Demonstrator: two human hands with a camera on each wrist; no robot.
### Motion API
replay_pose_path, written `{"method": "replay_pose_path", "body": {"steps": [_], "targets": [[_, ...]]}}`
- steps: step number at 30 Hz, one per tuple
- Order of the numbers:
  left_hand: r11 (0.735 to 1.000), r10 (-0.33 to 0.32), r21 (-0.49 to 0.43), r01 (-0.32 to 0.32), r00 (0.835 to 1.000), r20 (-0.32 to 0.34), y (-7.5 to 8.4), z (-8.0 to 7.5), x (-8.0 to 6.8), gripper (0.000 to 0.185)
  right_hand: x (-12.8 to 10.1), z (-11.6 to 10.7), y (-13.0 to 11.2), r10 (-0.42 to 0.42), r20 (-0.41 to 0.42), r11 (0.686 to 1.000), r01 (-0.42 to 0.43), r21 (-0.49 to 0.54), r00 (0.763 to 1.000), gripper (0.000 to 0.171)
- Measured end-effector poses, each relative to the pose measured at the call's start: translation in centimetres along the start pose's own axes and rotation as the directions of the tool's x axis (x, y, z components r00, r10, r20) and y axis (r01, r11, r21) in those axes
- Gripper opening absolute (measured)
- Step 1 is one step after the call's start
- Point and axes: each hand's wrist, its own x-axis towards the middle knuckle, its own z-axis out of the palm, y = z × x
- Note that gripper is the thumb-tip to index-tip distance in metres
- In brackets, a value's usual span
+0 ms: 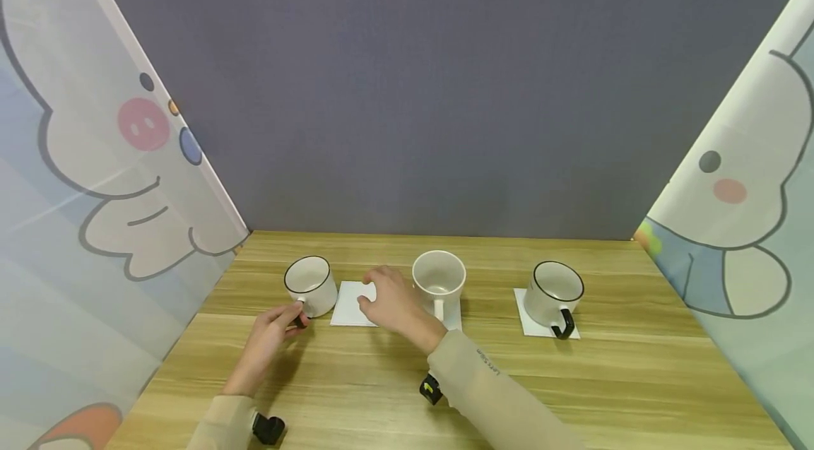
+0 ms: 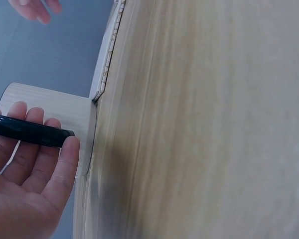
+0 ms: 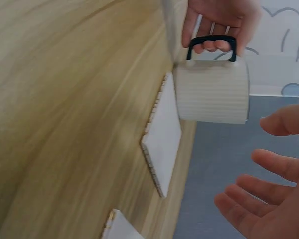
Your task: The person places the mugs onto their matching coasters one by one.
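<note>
At the left of the table, my left hand (image 1: 267, 337) grips the black handle (image 2: 32, 132) of a white mug (image 1: 320, 299) with a dark rim. Its fingers pass through the handle, and the mug stands upright. A square white coaster (image 1: 351, 306) lies just to the right of that mug. Over the coaster's right part hovers my right hand (image 1: 393, 302), its fingers spread and loosely bent around nothing. In the right wrist view, the mug's ribbed side (image 3: 214, 94) faces this hand's fingers (image 3: 269, 162) across a gap.
Right of my right hand, a plain white mug (image 1: 439, 270) stands on a coaster (image 1: 454, 319), partly behind the forearm. Farther right is a white mug (image 1: 548, 302) with a black handle on its coaster (image 1: 529, 325). A grey panel (image 1: 432, 118) rises behind the wooden table (image 1: 636, 365).
</note>
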Motion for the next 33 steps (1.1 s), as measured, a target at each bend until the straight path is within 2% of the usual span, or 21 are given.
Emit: {"method": "replay_pose_path", "body": {"steps": [6,16,23,33], "targets": [[1.0,0.014,0.005,-0.014,1.0,0.002,0.0,0.1,-0.2,0.04,0.0,0.8,0.8,-0.007,0.022,0.997,0.009,-0.082,1.0,0.034],[1.0,0.026,-0.015,-0.026,1.0,-0.001,0.1,0.2,-0.3,0.039,-0.4,1.9,1.9,0.016,0.159,0.985,0.012,-0.173,0.987,0.051],[0.999,0.029,-0.017,-0.029,1.0,0.001,0.1,0.3,-0.3,0.039,-0.4,2.7,2.6,0.05,0.183,0.97,-0.004,-0.244,0.982,0.052],[1.0,0.022,-0.02,-0.022,1.0,-0.01,0.0,0.2,-0.1,0.037,-0.4,3.3,2.7,0.074,0.216,0.963,-0.014,-0.27,0.974,0.046]]}}
